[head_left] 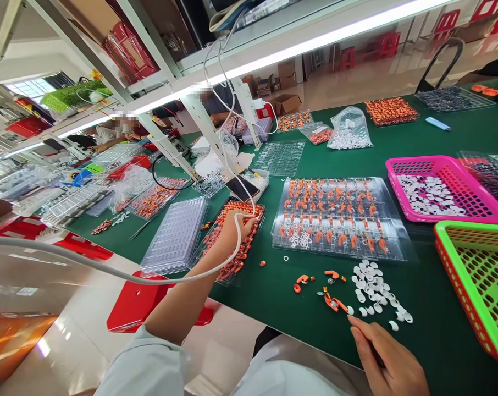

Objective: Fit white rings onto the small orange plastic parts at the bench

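A glossy pale floor (315,89) is observed beyond the green table (315,346). Red stools (388,45) are placed along the far side. The table is spanned by a white metal frame (199,124), to which a lit tube lamp (298,49) is fixed. A bright window (32,88) is set in the pale wall (63,61).

Red stools (347,58), open cardboard box (286,104)

Desk (315,330): plain dark green. Right-hand baskets: one bright pink (447,219), perforated; one lime green (475,330), perforated, red-orange along its outer side. Loose caps (370,283): white. Curved parts (335,302): orange. Stool (137,302): solid red. Sleeves (145,366): pale blue-green.
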Demonstrator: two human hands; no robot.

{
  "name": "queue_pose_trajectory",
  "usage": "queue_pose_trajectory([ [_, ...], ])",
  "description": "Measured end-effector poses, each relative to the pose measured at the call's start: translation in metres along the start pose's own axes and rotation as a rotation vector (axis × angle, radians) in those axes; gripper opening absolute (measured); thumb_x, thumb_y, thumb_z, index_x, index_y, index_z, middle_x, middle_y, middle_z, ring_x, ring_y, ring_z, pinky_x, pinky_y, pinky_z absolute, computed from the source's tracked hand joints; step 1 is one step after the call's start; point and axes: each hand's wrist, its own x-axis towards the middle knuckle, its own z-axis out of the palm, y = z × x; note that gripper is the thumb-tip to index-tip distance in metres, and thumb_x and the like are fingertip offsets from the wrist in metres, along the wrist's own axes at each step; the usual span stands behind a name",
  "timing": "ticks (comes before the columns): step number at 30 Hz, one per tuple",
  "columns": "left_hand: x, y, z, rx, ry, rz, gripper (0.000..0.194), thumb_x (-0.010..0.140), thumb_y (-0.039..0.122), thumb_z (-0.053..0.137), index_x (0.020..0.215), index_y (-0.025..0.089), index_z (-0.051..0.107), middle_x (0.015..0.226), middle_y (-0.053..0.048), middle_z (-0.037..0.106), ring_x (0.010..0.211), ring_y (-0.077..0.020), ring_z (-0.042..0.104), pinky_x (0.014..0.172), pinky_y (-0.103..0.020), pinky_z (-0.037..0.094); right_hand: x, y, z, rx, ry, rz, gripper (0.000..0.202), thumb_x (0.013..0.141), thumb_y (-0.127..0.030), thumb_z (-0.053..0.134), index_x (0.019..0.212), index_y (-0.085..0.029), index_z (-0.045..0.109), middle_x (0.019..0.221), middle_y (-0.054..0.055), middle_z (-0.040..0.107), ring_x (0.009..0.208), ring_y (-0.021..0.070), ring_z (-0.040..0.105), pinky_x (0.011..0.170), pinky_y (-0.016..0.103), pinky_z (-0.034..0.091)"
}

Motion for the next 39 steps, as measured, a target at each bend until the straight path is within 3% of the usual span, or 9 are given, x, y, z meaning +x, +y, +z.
queue_pose_trajectory([
  [6, 0.009, -0.005, 0.002, -0.054, 0.008, -0.046, 0.028, 0.082, 0.037, 0.060, 0.063, 0.018, 0.067, 0.055, -0.002, 0.063, 0.063, -0.0194, 0.061, 0.061, -0.029, 0.044, 0.000, 0.002, 0.002, 0.010, 0.008, -0.018, 0.017, 0.093, -0.018, 0.056, 0.107, -0.018, 0.067, 0.071, 0.002, 0.070, 0.065, 0.0150, 0.072, 0.058, 0.019, 0.057],
  [12, 0.014, -0.006, 0.002, -0.090, 0.044, -0.067, 0.026, 0.080, 0.039, 0.061, 0.066, 0.018, 0.068, 0.069, -0.006, 0.072, 0.069, -0.0215, 0.064, 0.066, -0.030, 0.047, -0.002, 0.003, 0.002, 0.006, 0.005, -0.020, 0.020, 0.094, -0.016, 0.055, 0.111, -0.017, 0.065, 0.074, 0.003, 0.071, 0.065, 0.0151, 0.071, 0.060, 0.021, 0.058],
  [21, 0.013, -0.007, 0.001, -0.064, 0.084, -0.087, 0.021, 0.077, 0.035, 0.064, 0.069, 0.016, 0.070, 0.070, -0.007, 0.073, 0.067, -0.0224, 0.066, 0.069, -0.032, 0.049, -0.002, 0.004, 0.003, 0.029, 0.004, 0.004, 0.019, 0.094, -0.016, 0.055, 0.109, -0.018, 0.066, 0.075, 0.002, 0.070, 0.061, 0.0129, 0.068, 0.060, 0.020, 0.056],
  [24, 0.011, -0.003, -0.005, -0.050, 0.109, -0.090, 0.019, 0.077, 0.032, 0.064, 0.073, 0.015, 0.071, 0.076, -0.010, 0.073, 0.074, -0.0258, 0.068, 0.074, -0.035, 0.051, -0.003, 0.003, 0.002, 0.038, -0.006, 0.013, 0.020, 0.094, -0.015, 0.055, 0.111, -0.017, 0.065, 0.078, 0.003, 0.070, 0.063, 0.0129, 0.067, 0.061, 0.021, 0.055],
  [27, -0.005, 0.014, -0.011, -0.078, 0.117, -0.066, 0.021, 0.080, 0.032, 0.062, 0.083, 0.014, 0.072, 0.088, -0.012, 0.074, 0.090, -0.0291, 0.067, 0.086, -0.039, 0.050, -0.005, 0.000, 0.001, 0.061, -0.014, 0.062, 0.024, 0.093, -0.012, 0.055, 0.115, -0.017, 0.064, 0.077, 0.003, 0.068, 0.058, 0.0115, 0.062, 0.057, 0.022, 0.053],
  [31, -0.058, 0.067, -0.032, -0.294, -0.062, 0.120, 0.027, 0.087, 0.035, 0.058, 0.107, 0.021, 0.070, 0.103, -0.008, 0.073, 0.096, -0.0250, 0.067, 0.086, -0.037, 0.054, -0.010, -0.003, -0.003, 0.068, 0.082, 0.212, 0.032, 0.093, -0.010, 0.052, 0.121, -0.021, 0.063, 0.079, 0.002, 0.064, 0.058, 0.0114, 0.059, 0.050, 0.022, 0.049],
  [33, -0.087, 0.097, -0.053, -0.510, -0.330, 0.328, 0.025, 0.091, 0.028, 0.056, 0.112, 0.029, 0.069, 0.103, -0.006, 0.073, 0.094, -0.0227, 0.068, 0.082, -0.036, 0.056, -0.011, -0.005, -0.005, 0.094, 0.132, 0.266, 0.034, 0.092, -0.009, 0.052, 0.122, -0.022, 0.063, 0.084, 0.003, 0.063, 0.061, 0.0117, 0.060, 0.046, 0.021, 0.046],
  [36, -0.119, 0.129, -0.087, -0.799, -0.736, 0.653, 0.054, 0.089, 0.015, 0.058, 0.135, 0.041, 0.054, 0.102, -0.003, 0.076, 0.095, -0.0232, 0.070, 0.086, -0.039, 0.058, -0.010, -0.008, -0.011, 0.102, 0.155, 0.295, 0.036, 0.091, -0.008, 0.053, 0.122, -0.022, 0.064, 0.095, 0.006, 0.064, 0.071, 0.0133, 0.063, 0.049, 0.021, 0.047],
  [39, -0.145, 0.139, -0.097, -0.911, -0.710, 0.603, 0.063, 0.087, 0.018, 0.058, 0.141, 0.046, 0.045, 0.111, -0.003, 0.074, 0.101, -0.0285, 0.070, 0.083, -0.046, 0.060, -0.005, -0.011, -0.018, 0.079, 0.173, 0.300, 0.035, 0.091, -0.006, 0.053, 0.119, -0.023, 0.065, 0.101, 0.007, 0.065, 0.081, 0.0157, 0.065, 0.061, 0.024, 0.052],
])
